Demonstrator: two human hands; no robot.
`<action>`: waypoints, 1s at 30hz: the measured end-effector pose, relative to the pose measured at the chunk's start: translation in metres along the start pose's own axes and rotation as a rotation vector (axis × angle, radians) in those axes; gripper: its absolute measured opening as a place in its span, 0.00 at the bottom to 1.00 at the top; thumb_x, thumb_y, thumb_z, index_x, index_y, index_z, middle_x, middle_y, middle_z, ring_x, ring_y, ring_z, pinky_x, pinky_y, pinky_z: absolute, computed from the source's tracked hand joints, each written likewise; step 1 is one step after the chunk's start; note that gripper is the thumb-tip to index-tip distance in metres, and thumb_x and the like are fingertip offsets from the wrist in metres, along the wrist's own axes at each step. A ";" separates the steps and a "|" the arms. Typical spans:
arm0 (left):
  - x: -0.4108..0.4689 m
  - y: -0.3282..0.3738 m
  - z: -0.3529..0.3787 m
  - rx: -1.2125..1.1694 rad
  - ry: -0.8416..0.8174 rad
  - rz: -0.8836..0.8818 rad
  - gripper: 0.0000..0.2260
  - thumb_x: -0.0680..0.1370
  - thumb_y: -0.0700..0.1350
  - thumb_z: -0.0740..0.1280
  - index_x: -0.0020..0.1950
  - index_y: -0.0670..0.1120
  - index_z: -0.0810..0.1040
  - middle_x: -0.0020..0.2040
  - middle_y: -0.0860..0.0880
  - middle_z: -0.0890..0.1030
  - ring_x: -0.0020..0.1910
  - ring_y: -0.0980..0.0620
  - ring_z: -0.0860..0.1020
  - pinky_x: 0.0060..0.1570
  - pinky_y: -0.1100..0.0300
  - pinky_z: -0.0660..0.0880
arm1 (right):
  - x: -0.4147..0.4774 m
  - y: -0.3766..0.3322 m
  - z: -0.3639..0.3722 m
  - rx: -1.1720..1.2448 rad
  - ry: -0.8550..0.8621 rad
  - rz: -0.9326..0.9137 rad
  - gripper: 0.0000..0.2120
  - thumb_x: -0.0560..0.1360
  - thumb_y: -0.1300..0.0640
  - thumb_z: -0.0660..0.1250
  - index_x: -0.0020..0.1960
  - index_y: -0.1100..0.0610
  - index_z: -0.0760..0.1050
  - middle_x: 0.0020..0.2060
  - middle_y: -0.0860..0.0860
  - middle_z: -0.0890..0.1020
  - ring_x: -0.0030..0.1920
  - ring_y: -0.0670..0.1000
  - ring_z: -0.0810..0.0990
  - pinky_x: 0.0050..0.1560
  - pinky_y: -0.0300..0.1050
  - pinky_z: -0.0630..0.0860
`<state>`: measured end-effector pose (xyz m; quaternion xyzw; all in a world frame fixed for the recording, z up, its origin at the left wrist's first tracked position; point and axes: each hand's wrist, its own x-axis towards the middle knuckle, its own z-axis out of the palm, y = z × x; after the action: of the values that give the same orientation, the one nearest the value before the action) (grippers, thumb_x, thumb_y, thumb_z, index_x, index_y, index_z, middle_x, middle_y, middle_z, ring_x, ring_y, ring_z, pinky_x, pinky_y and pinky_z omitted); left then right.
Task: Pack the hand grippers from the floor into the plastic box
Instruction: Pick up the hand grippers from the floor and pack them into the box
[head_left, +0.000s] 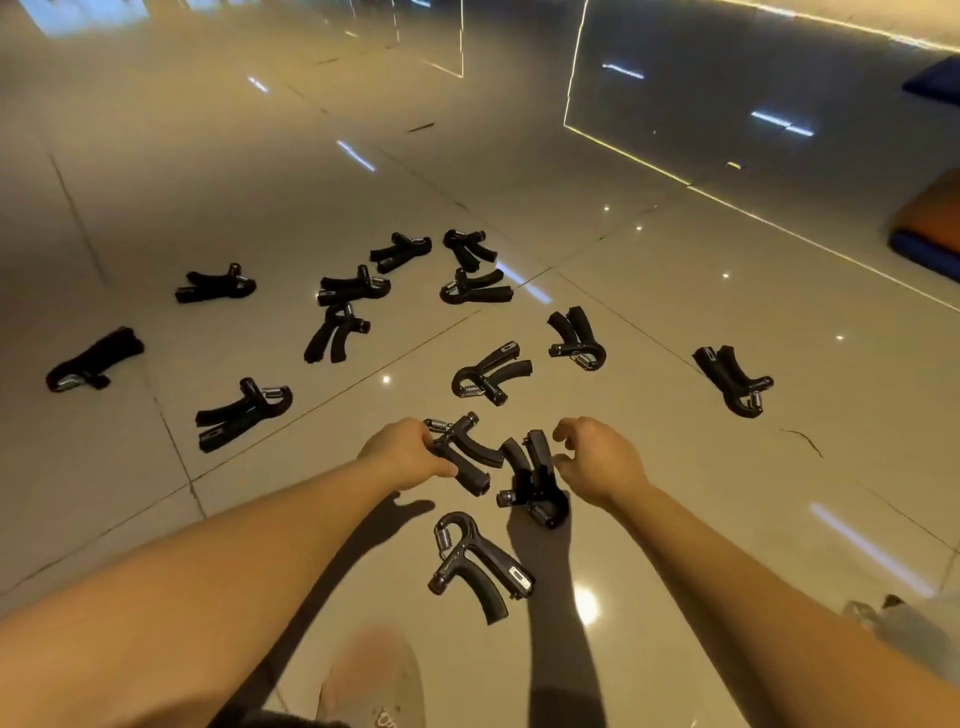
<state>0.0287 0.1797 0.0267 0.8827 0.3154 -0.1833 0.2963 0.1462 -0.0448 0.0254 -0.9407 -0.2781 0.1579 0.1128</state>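
Fingers of the left hand (410, 454) grip one hand gripper (467, 460) at lower centre; right hand (597, 460) fingers loosely curled, holding nothing.
Tiled floor (675, 322) carries other hand grippers (488, 374) scattered across mid-frame, one just beside the right hand.

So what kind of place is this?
Probably a gym or indoor hall: a glossy tiled floor, black hand grippers scattered across it, and what look like blue and orange mats at the right edge.
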 end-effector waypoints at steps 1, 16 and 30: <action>0.010 -0.003 0.009 -0.046 0.000 -0.035 0.23 0.73 0.56 0.77 0.62 0.47 0.77 0.50 0.50 0.81 0.46 0.49 0.82 0.50 0.51 0.81 | 0.010 0.004 0.009 -0.032 -0.050 -0.029 0.15 0.78 0.55 0.66 0.64 0.52 0.76 0.57 0.52 0.79 0.54 0.56 0.79 0.50 0.50 0.79; 0.085 0.015 0.104 -0.233 0.355 -0.300 0.37 0.73 0.48 0.77 0.75 0.47 0.60 0.62 0.42 0.80 0.59 0.39 0.80 0.56 0.41 0.79 | 0.059 0.057 0.056 -0.517 -0.197 -0.335 0.31 0.76 0.50 0.70 0.76 0.46 0.64 0.66 0.49 0.76 0.67 0.57 0.69 0.61 0.51 0.70; 0.099 0.033 0.121 -0.225 0.306 -0.469 0.40 0.64 0.55 0.80 0.69 0.43 0.68 0.68 0.41 0.71 0.69 0.39 0.68 0.66 0.41 0.71 | 0.036 0.095 0.059 -0.432 -0.129 -0.007 0.28 0.69 0.35 0.71 0.60 0.53 0.76 0.56 0.52 0.75 0.59 0.55 0.73 0.55 0.50 0.71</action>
<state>0.1069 0.1261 -0.1022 0.7648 0.5699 -0.0755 0.2908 0.2002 -0.0952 -0.0662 -0.9300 -0.3154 0.1542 -0.1090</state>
